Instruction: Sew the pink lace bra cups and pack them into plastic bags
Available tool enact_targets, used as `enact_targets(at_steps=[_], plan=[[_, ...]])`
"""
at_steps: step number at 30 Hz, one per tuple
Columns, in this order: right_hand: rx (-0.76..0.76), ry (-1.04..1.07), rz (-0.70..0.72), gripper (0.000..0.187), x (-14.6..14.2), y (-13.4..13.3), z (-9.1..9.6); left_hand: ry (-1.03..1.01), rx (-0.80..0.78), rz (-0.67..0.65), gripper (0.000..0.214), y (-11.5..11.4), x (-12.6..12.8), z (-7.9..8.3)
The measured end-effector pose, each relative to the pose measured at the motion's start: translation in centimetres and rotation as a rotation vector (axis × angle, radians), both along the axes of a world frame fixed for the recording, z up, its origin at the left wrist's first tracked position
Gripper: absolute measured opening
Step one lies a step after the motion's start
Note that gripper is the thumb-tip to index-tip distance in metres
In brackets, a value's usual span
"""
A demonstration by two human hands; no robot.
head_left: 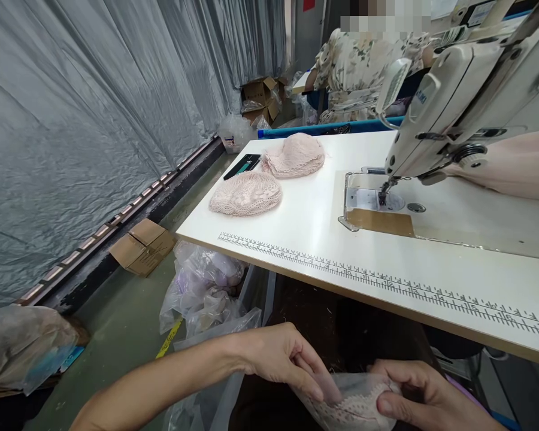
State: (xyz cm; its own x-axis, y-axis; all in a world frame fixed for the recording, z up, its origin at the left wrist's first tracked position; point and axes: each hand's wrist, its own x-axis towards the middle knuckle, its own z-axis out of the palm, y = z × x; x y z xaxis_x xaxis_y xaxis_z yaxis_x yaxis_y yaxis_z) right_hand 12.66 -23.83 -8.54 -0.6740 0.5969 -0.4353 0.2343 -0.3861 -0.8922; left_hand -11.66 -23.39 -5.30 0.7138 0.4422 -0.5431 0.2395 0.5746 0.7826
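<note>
Below the table's front edge, my left hand (pixel 287 359) and my right hand (pixel 420 392) both pinch a piece of pale pink lace fabric (pixel 353 404) in my lap, the fingers of each closed on it. Two stacks of similar pink lace pieces lie on the white table: a nearer stack (pixel 246 193) and a farther stack (pixel 295 155). The white sewing machine (pixel 458 102) stands at the right, its needle (pixel 383 193) over the metal plate.
A black phone (pixel 242 166) lies by the far stack. A printed ruler (pixel 386 281) runs along the table's front edge. Plastic bags of fabric (pixel 202 290) and a flattened cardboard box (pixel 142 246) sit on the floor at left. Another person in a floral top (pixel 363 66) sits beyond the table.
</note>
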Motion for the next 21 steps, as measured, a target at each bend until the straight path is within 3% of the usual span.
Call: enact_targets(at_steps=[11,21], plan=[[0.045,0.018,0.005,0.033,-0.3,0.2,0.5,0.075,-0.058,0.017,0.053,0.2,1.4,-0.3],[0.078,-0.003,-0.01,0.029,-0.2,0.4,0.4,0.152,-0.035,0.08,0.046,0.5,1.6,-0.3]])
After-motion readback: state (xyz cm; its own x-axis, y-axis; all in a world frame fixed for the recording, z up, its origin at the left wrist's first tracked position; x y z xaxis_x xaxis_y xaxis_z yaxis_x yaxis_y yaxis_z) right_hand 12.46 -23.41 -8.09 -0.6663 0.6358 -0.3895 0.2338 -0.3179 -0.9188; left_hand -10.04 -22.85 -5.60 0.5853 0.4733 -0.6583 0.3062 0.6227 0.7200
